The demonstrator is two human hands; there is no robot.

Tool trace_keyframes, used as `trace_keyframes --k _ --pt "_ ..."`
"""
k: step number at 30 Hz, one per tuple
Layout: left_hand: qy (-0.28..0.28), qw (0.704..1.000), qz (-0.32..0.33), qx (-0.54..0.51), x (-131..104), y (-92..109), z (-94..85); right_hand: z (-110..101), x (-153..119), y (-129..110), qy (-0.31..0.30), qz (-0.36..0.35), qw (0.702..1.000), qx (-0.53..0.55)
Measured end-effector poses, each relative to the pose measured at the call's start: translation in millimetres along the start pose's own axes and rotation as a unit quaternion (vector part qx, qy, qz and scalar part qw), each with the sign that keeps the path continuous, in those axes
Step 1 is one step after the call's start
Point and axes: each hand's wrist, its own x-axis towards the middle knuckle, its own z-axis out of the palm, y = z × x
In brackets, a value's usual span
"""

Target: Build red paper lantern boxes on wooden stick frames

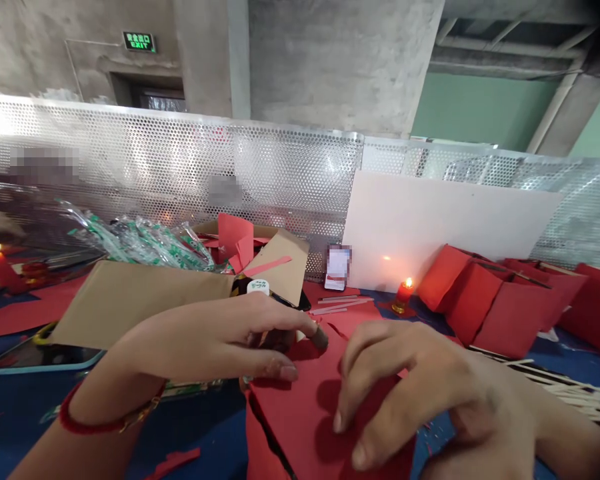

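A red paper box (300, 417) stands at the bottom centre, with a dark gap along its left edge. My left hand (250, 333) reaches over its far left part, thumb and fingers apart, a dark covering on one fingertip. Over the right part of the red top is my right hand (410, 387), its fingers bent and spread, the tips on or just above the paper. Neither hand is closed around anything. A red cord bracelet circles my left wrist.
A lit red candle (405, 293) stands behind my right hand, near red boxes (510, 313) and pale sticks (565, 387). Another lit candle (0, 267) is far left. A cardboard box (145, 293), phone (40, 355) and upright phone (337, 268) lie around.
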Motion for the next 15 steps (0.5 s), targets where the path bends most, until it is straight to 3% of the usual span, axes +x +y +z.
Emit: trace_keyframes --k 6,10,15 --pt "0.045 0.998 -0.037 -0.038 -5.9 -5.8 4.0 -3.7 -9.2 0.4 0.1 -0.026 0.993 -0.058" --pt "0.1 0.995 -0.016 -0.027 -7.6 -14.2 10.5 -10.8 -25.1 3.0 0.112 0.02 0.99 -0.081" --pt "0.011 0.997 0.07 -0.019 -3.3 -15.3 7.9 -12.8 -42.9 3.2 0.117 0.057 0.988 -0.082"
